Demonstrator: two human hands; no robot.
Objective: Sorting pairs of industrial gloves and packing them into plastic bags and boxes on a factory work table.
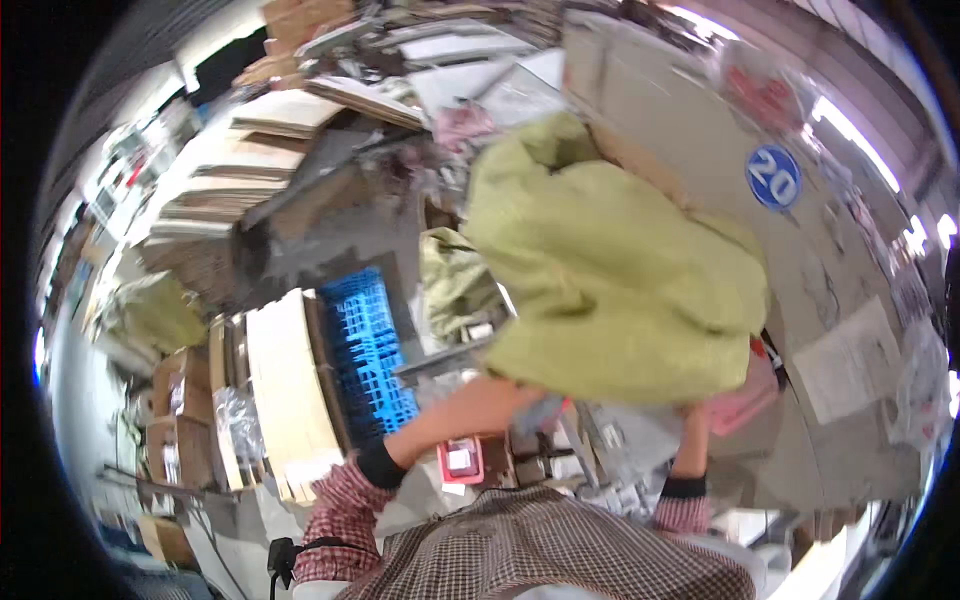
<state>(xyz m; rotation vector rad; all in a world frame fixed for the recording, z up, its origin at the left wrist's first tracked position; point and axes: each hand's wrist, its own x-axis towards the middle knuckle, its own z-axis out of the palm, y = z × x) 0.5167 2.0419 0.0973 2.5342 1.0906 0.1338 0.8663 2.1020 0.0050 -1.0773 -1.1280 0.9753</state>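
Observation:
A large yellow-green sack (620, 270), of what looks like woven fabric, hangs spread out in front of me and hides much of the work surface behind it. My left hand (512, 393) grips its lower left edge, with the fingers tucked out of sight behind the fabric. At the lower right edge, my right hand (693, 415) also holds it; those fingers are covered too. Another crumpled green sack (455, 280) lies just left of the raised one. Something pink (745, 395) shows beside my right hand.
Below my left forearm is a small red box (461, 460). A blue plastic pallet (370, 340) lies left, beside stacked flat cardboard (290, 390). Cardboard boxes (180, 450) stand farther left. A large cardboard panel with a round blue sign (773, 177) rises at the right.

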